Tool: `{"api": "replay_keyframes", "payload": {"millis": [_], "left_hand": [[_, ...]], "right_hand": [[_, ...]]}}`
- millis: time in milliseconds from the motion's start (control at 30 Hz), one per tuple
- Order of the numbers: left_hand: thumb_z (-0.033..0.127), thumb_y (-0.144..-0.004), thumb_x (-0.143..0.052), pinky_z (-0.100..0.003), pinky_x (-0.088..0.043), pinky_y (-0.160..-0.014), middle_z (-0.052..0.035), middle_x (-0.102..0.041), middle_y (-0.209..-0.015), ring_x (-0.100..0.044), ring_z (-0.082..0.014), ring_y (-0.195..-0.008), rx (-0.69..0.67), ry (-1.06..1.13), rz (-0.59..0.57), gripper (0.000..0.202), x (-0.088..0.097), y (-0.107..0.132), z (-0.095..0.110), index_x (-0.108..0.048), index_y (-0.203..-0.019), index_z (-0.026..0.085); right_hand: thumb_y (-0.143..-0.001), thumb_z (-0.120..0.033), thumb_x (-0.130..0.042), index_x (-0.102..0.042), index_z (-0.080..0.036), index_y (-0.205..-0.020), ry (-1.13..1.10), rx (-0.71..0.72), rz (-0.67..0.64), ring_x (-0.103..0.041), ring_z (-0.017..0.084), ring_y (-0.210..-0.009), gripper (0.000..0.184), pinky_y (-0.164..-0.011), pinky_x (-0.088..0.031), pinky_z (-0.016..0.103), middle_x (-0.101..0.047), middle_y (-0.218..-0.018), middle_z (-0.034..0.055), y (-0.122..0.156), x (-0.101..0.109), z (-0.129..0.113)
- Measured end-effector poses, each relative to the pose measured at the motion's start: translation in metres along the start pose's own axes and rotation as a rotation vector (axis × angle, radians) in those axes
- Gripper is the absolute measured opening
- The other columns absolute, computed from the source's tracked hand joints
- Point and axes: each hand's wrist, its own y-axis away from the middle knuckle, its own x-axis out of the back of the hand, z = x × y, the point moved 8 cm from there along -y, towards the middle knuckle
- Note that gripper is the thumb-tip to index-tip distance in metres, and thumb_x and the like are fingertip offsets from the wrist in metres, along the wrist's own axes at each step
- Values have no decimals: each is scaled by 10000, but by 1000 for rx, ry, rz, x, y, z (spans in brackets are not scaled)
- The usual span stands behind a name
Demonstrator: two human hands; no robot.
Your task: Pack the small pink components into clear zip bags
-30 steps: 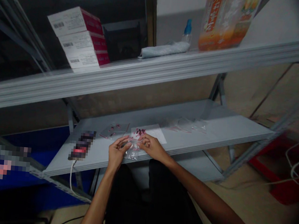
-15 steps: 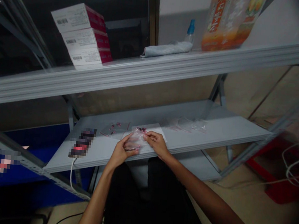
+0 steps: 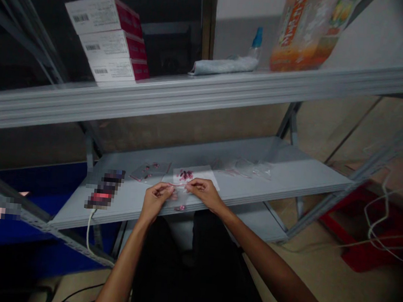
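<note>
Between my two hands hangs a small clear zip bag (image 3: 180,197) with a pink strip along its top. Small pink pieces (image 3: 180,208) lie at its bottom. My left hand (image 3: 155,198) pinches the left end of the strip, and my right hand (image 3: 205,193) pinches the right end. Just beyond the bag, a sheet of white paper (image 3: 204,174) carries a little heap of pink and dark pieces (image 3: 186,174). To the left lie flat clear bags (image 3: 146,173) with a few pink and dark pieces. More clear bags (image 3: 244,168) are on the right and look unfilled.
A phone-like object (image 3: 105,190), pixelated, lies at the shelf's left with a white cable (image 3: 88,235). On the upper shelf (image 3: 163,100) stand stacked white and magenta boxes (image 3: 108,44), a folded cloth (image 3: 225,67), a blue-capped bottle (image 3: 256,45) and a big orange-labelled bottle (image 3: 300,32).
The bag has turned from lying crumpled between my hands to hanging upright, pieces at its bottom. Both hands now pinch its top edge, and the heap on the paper shows more fully.
</note>
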Motion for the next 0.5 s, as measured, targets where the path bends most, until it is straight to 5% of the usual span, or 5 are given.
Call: {"api": "replay_keyframes", "payload": {"millis": [500], "left_hand": [[394, -723, -782, -270, -527, -672, -27, -704, -721, -690, -175, -661, -7, -55, 24, 290, 5, -3, -11, -680, -823, 142]], "right_hand": [[-865, -430, -624, -616, -160, -796, 148, 87, -60, -510, 119, -642, 279, -605, -382, 228, -571, -728, 1, 4, -12, -8]]}}
